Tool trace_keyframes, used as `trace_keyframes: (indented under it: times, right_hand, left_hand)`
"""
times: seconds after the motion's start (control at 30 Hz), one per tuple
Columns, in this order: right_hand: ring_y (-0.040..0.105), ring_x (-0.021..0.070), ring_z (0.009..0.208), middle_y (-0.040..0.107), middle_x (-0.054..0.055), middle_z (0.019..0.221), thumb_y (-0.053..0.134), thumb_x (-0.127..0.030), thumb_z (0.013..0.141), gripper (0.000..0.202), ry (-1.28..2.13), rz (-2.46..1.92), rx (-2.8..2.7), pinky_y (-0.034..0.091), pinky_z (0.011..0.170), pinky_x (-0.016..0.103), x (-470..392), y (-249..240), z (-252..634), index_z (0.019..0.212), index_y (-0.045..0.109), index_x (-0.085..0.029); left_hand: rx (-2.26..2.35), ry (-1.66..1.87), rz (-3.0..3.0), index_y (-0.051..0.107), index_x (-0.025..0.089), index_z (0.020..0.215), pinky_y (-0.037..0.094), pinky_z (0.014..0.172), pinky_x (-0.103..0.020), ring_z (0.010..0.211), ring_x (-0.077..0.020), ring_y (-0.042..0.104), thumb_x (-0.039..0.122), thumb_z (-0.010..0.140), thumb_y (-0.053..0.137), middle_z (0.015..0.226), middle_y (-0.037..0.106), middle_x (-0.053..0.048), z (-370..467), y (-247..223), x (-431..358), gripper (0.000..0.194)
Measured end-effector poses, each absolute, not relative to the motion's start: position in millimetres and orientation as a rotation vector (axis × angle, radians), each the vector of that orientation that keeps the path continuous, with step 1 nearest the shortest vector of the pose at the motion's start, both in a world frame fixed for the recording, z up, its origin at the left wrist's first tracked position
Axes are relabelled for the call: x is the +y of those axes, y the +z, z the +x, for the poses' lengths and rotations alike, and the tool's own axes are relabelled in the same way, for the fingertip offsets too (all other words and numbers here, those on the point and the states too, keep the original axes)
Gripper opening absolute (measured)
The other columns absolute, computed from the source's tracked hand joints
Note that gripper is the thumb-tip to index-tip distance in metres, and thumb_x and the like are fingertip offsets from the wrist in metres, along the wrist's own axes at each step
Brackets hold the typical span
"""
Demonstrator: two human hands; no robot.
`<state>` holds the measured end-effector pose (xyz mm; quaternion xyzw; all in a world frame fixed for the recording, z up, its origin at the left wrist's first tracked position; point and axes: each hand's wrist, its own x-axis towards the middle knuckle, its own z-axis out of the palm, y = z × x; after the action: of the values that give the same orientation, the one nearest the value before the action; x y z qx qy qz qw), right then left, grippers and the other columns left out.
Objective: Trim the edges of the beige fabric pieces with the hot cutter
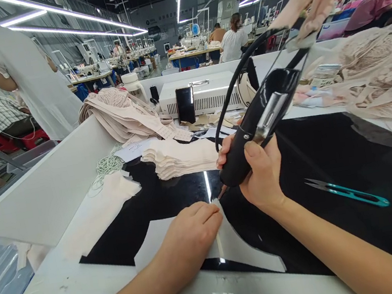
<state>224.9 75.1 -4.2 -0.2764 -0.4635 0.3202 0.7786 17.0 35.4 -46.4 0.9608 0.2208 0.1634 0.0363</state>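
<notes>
My right hand point(263, 170) is wrapped round a black corded hand tool point(244, 151) with a metal lever on its side. The tool tilts, its narrow tip pointing down near my left fingertips. My left hand point(195, 230) presses down with its fingers together on a white curved piece point(251, 253), gripping its upper edge near the tip. Whether that piece is cloth or card, I cannot tell. Beneath it lies a shiny black sheet point(188, 188). Thread snips point(354, 193) with a teal handle lie to the right of my right forearm.
Stacked pale fabric pieces point(182, 156) sit beyond my hands, with a phone point(185, 106) propped against a white box point(205, 90). Tangled thread point(109, 165) lies left. Another person's hand point(309, 12) reaches in above the tool. Pale fabric bundles point(386, 70) crowd the right.
</notes>
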Motion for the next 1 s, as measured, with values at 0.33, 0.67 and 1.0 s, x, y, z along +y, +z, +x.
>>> trace_keyframes:
  times: [0.33, 0.67, 1.0]
  right_hand:
    - [0.065, 0.0158, 0.064, 0.073, -0.006, 0.086, 0.1, -0.075, 0.089, 0.058, 0.655, -0.608, -1.011, 0.062, 0.057, 0.03, 74.8, -4.8, 225.6, 0.109, 0.065, -0.033]
    - [0.066, 0.015, 0.064, 0.074, -0.006, 0.085, 0.1, -0.069, 0.092, 0.054, 0.63, -0.592, -0.995, 0.058, 0.056, 0.027, 75.7, -1.7, 225.1, 0.108, 0.064, -0.032]
    - [0.065, 0.0156, 0.063, 0.072, -0.006, 0.085, 0.099, -0.07, 0.093, 0.054, 0.654, -0.582, -1.031, 0.058, 0.057, 0.029, 73.9, 1.6, 224.0, 0.108, 0.064, -0.032]
  left_hand:
    - [0.655, 0.598, 3.063, 0.081, 0.017, 0.141, 0.073, 0.114, -0.041, 0.129, -0.0254, 0.089, 0.024, 0.131, 0.061, 0.147, 0.09, -0.014, 21.1, -52.2, 37.7, 0.023]
    - [0.667, 0.664, 3.09, 0.082, 0.015, 0.135, 0.071, 0.113, -0.037, 0.13, -0.0241, 0.088, 0.027, 0.136, 0.049, 0.145, 0.091, -0.012, 21.4, -54.7, 35.5, 0.035]
    - [0.648, 0.782, 3.104, 0.082, 0.012, 0.13, 0.071, 0.112, -0.035, 0.125, -0.0215, 0.089, 0.023, 0.137, 0.041, 0.138, 0.093, -0.013, 24.5, -56.5, 35.5, 0.043]
